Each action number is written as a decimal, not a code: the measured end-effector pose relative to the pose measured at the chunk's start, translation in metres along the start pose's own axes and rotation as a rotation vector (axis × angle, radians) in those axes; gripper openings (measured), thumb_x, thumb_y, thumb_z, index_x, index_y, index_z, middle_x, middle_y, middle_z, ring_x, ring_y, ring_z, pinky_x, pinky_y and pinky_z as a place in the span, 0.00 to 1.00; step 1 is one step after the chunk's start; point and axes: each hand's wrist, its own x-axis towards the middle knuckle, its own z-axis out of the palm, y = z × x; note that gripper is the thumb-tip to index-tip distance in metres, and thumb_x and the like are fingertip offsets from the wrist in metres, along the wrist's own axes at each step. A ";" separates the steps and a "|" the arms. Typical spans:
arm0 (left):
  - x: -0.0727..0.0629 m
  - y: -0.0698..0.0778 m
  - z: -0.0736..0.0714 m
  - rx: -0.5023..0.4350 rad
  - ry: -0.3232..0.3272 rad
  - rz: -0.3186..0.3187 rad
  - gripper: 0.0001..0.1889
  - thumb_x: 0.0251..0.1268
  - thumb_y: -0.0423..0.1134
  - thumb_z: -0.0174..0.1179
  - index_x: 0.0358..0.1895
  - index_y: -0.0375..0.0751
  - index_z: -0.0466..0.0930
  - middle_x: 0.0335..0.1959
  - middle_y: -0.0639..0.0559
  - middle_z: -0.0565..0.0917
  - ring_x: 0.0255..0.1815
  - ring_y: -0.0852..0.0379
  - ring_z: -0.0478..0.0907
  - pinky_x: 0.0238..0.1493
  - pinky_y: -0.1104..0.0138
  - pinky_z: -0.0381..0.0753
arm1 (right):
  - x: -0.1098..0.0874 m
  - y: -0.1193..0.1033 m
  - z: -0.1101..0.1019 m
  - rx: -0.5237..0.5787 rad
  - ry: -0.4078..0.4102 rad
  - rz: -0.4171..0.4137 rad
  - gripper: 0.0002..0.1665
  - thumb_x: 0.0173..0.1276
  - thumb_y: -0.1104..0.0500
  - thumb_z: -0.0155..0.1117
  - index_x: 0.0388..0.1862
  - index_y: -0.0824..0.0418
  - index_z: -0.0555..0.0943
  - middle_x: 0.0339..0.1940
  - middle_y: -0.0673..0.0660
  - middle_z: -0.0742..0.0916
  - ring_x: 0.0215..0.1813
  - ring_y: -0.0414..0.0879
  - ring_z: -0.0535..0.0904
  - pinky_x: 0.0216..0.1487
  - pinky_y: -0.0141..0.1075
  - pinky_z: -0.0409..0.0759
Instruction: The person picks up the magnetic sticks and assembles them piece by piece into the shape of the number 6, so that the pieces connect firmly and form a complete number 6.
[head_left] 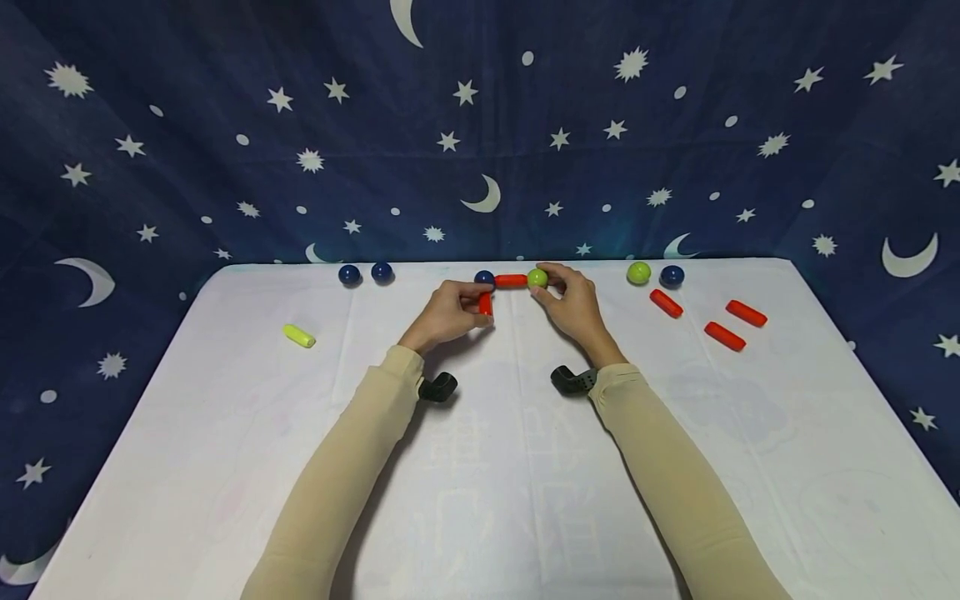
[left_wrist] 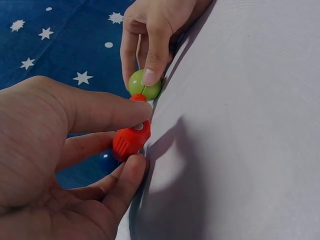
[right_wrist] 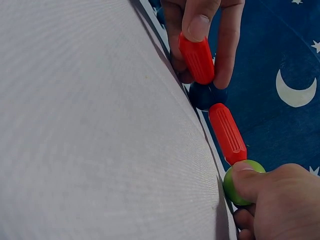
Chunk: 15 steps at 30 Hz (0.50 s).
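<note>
My left hand point(head_left: 450, 312) pinches a red rod point(head_left: 486, 303) between thumb and fingers at the table's far edge. That rod's far end meets a dark blue ball point(head_left: 483, 277). From the ball a second red rod point(head_left: 512, 281) runs right to a green ball point(head_left: 537, 278). My right hand point(head_left: 572, 302) pinches the green ball between thumb and fingers. In the right wrist view the chain shows whole: held rod point(right_wrist: 197, 59), blue ball point(right_wrist: 205, 96), other rod point(right_wrist: 228, 131), green ball point(right_wrist: 253, 166). The left wrist view has the blue ball point(left_wrist: 107, 163) partly hidden behind the fingers.
On the left are two blue balls point(head_left: 382, 272) and a yellow-green rod point(head_left: 299, 336). To the right lie a green ball point(head_left: 639, 272), a blue ball point(head_left: 672, 277) and three red rods point(head_left: 724, 336). A starry dark blue cloth point(head_left: 525, 150) hangs behind the white table point(head_left: 495, 500).
</note>
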 end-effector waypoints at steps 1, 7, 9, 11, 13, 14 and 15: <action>0.001 0.000 0.000 0.001 0.001 0.001 0.28 0.58 0.28 0.70 0.65 0.37 0.80 0.49 0.42 0.84 0.46 0.51 0.79 0.45 0.67 0.78 | 0.000 0.000 0.000 0.002 0.000 -0.001 0.25 0.69 0.61 0.71 0.65 0.63 0.80 0.53 0.63 0.86 0.55 0.56 0.80 0.59 0.49 0.76; 0.004 -0.001 0.001 0.002 0.014 0.009 0.27 0.58 0.28 0.70 0.64 0.36 0.80 0.48 0.42 0.85 0.46 0.52 0.80 0.45 0.67 0.78 | 0.000 0.000 0.000 0.015 -0.009 -0.005 0.25 0.70 0.61 0.70 0.65 0.63 0.79 0.56 0.63 0.85 0.56 0.56 0.80 0.60 0.50 0.77; 0.005 -0.002 0.001 -0.001 0.015 0.008 0.27 0.58 0.28 0.70 0.64 0.36 0.80 0.48 0.42 0.85 0.46 0.52 0.80 0.45 0.67 0.77 | 0.000 0.001 0.000 0.019 -0.011 -0.009 0.25 0.70 0.62 0.70 0.65 0.64 0.79 0.57 0.63 0.85 0.57 0.56 0.80 0.60 0.50 0.77; 0.006 -0.002 0.001 -0.002 0.014 0.006 0.27 0.58 0.28 0.70 0.63 0.36 0.80 0.49 0.42 0.85 0.47 0.52 0.80 0.46 0.67 0.77 | 0.000 0.001 0.000 0.021 -0.011 -0.012 0.25 0.70 0.62 0.70 0.65 0.64 0.79 0.57 0.63 0.85 0.56 0.56 0.80 0.60 0.50 0.77; 0.006 -0.001 0.001 -0.002 0.014 0.005 0.27 0.58 0.28 0.70 0.64 0.36 0.80 0.49 0.42 0.84 0.47 0.52 0.79 0.46 0.67 0.77 | -0.001 0.001 -0.001 0.023 -0.011 -0.015 0.25 0.70 0.62 0.70 0.65 0.64 0.79 0.57 0.63 0.85 0.57 0.56 0.80 0.60 0.50 0.77; 0.005 -0.001 0.001 -0.003 0.015 0.005 0.27 0.58 0.28 0.70 0.64 0.36 0.80 0.49 0.42 0.84 0.47 0.51 0.79 0.47 0.66 0.78 | -0.001 0.001 -0.001 0.024 -0.012 -0.015 0.25 0.70 0.62 0.70 0.65 0.64 0.79 0.57 0.63 0.85 0.57 0.56 0.80 0.61 0.50 0.77; 0.005 -0.001 0.001 -0.004 0.017 0.006 0.27 0.58 0.28 0.70 0.64 0.36 0.80 0.49 0.42 0.84 0.48 0.51 0.79 0.47 0.66 0.78 | -0.001 0.002 -0.001 0.025 -0.012 -0.015 0.26 0.70 0.61 0.70 0.65 0.64 0.79 0.57 0.63 0.85 0.57 0.56 0.80 0.61 0.50 0.77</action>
